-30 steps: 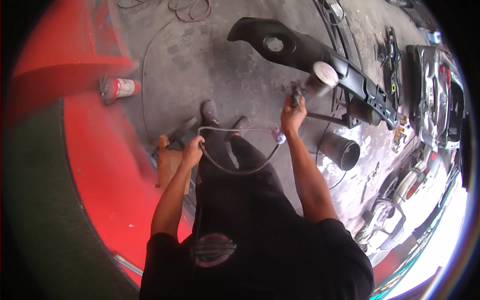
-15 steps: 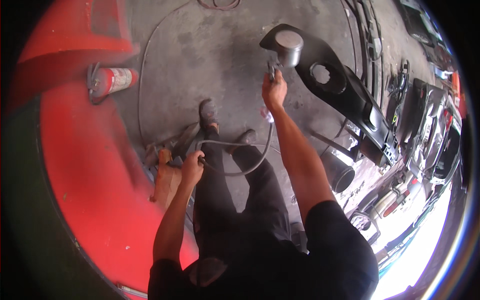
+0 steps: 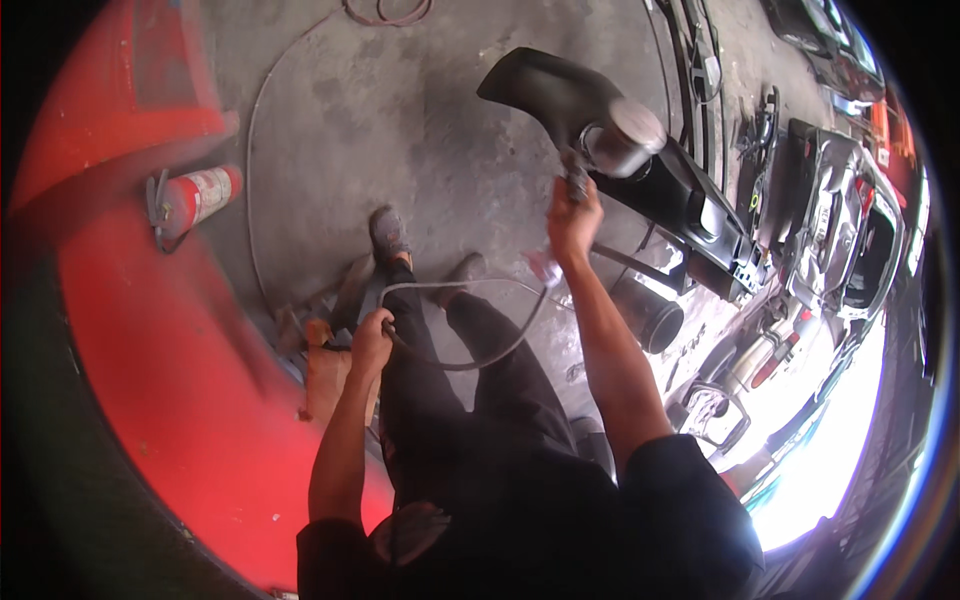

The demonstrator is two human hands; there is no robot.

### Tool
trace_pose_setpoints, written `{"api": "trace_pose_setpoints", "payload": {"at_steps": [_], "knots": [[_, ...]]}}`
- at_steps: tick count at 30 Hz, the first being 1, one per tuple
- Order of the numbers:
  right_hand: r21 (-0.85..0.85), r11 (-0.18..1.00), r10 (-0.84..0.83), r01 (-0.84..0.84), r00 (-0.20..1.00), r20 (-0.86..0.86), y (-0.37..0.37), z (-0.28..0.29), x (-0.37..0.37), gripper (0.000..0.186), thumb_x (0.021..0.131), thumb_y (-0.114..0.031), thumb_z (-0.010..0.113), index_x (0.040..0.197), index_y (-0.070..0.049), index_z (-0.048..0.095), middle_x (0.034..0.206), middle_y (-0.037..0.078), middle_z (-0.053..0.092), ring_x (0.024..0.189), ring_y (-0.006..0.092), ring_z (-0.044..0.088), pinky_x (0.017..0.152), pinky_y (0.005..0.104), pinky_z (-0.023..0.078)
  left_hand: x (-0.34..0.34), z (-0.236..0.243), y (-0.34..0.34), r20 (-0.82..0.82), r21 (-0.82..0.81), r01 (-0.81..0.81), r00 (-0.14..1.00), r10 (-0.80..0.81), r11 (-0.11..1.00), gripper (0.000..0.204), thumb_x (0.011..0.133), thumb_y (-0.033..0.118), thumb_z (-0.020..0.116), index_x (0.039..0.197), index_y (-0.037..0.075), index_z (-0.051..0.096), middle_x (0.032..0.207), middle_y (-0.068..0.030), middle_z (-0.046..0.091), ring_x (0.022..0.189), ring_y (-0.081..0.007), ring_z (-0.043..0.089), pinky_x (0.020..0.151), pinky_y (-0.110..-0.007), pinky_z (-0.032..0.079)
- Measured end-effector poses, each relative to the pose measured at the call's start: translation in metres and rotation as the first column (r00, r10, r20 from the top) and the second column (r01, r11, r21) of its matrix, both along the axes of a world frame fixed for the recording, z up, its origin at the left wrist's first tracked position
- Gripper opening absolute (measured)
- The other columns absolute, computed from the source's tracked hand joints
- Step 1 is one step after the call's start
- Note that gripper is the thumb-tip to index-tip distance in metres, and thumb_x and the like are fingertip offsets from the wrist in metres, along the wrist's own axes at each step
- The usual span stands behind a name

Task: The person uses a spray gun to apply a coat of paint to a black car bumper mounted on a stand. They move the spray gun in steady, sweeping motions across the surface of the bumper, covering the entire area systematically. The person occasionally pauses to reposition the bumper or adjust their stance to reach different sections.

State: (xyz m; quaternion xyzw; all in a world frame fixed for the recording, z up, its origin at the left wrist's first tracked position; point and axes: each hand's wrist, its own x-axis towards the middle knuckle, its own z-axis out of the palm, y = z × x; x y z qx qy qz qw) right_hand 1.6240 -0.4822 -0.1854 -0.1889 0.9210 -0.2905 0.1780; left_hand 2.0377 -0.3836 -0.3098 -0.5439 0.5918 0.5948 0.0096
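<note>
My right hand (image 3: 575, 222), arm stretched forward, is closed round the handle of a spray gun (image 3: 628, 140) with a round metal cup. The gun is over a long black bumper (image 3: 545, 85), its cup overlapping the round opening there; whether they touch I cannot tell. A grey air hose (image 3: 475, 365) loops across in front of my legs. My left hand (image 3: 372, 342) is wrapped round part of this hose, out to the left of my thigh. Something pale and reddish, blurred, is by the hose below my right wrist.
A red vehicle panel (image 3: 150, 380) curves along my left, with a red fire extinguisher (image 3: 208, 193) by it. A cardboard piece (image 3: 325, 380) is near my left forearm. Beneath the bumper is a dark cylinder (image 3: 655, 318). Car parts (image 3: 835, 230) crowd the right; a thin hose (image 3: 255, 130) crosses the floor.
My right hand and the spray gun have moved right and nearer along the bumper, from near its far end to the round opening. My left hand keeps hold of the hose. The view has shifted slightly.
</note>
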Motion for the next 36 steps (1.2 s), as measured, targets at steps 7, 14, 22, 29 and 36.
{"api": "trace_pose_setpoints", "payload": {"at_steps": [7, 14, 22, 29, 36], "knots": [[0.002, 0.999, 0.033, -0.034, 0.935, -0.352, 0.017, 0.032, -0.02, 0.033, 0.097, -0.028, 0.074, 0.11, 0.001, 0.069, 0.077, 0.019, 0.071, 0.066, 0.0279, 0.071, 0.062, 0.043, 0.053, -0.021, 0.033, -0.048, -0.03, -0.07, 0.099, 0.994, -0.102, 0.993, 0.018, 0.09, -0.003, 0.064, 0.104, 0.008, 0.066, 0.1, -0.0176, 0.071, 0.094, -0.0396, 0.071, 0.08, -0.048, 0.053], [0.14, 0.979, 0.171, -0.15, 0.973, -0.157, -0.103, -0.11, -0.02, 0.032, 0.096, -0.026, 0.071, 0.114, -0.001, 0.069, 0.091, 0.025, 0.073, 0.084, 0.0426, 0.072, 0.079, 0.0467, 0.055, -0.011, 0.024, -0.061, -0.045, 0.043, -0.071, 0.996, 0.073, 0.997, 0.015, 0.092, -0.002, 0.066, 0.104, 0.005, 0.064, 0.094, -0.0167, 0.068, 0.088, -0.0341, 0.071, 0.08, -0.041, 0.054], [0.042, 0.923, 0.385, -0.383, 0.913, -0.132, -0.156, -0.135, -0.01, 0.032, 0.095, -0.024, 0.073, 0.114, 0.001, 0.072, 0.087, 0.021, 0.074, 0.078, 0.03, 0.073, 0.078, 0.0425, 0.056, -0.017, 0.032, -0.056, -0.123, 0.068, -0.144, 0.981, 0.152, 0.987, 0.014, 0.093, -0.005, 0.067, 0.105, 0.001, 0.063, 0.093, -0.011, 0.065, 0.086, -0.0208, 0.069, 0.079, -0.034, 0.054], [-0.083, 0.994, 0.056, -0.072, 0.982, -0.178, -0.025, 0.025, -0.066, 0.023, 0.1, -0.02, 0.074, 0.112, 0.0, 0.072, 0.081, 0.009, 0.071, 0.067, 0.0143, 0.061, 0.063, 0.0367, 0.052, -0.033, 0.039, -0.069, -0.206, 0.108, 0.045, 0.978, -0.022, 0.993, 0.021, 0.087, -0.008, 0.067, 0.103, 0.006, 0.065, 0.09, -0.0124, 0.068, 0.085, -0.0247, 0.072, 0.076, -0.037, 0.055], [0.145, 0.942, -0.224, 0.302, 0.891, -0.396, 0.085, 0.137, -0.137, 0.032, 0.096, -0.024, 0.075, 0.115, 0.002, 0.071, 0.099, 0.026, 0.076, 0.092, 0.0451, 0.074, 0.08, 0.0509, 0.054, -0.096, 0.081, -0.089, -0.235, -0.005, 0.201, 0.952, -0.196, 0.98, 0.021, 0.085, -0.004, 0.066, 0.102, 0.008, 0.067, 0.095, -0.0185, 0.069, 0.093, -0.0415, 0.068, 0.082, -0.048, 0.053]]}}
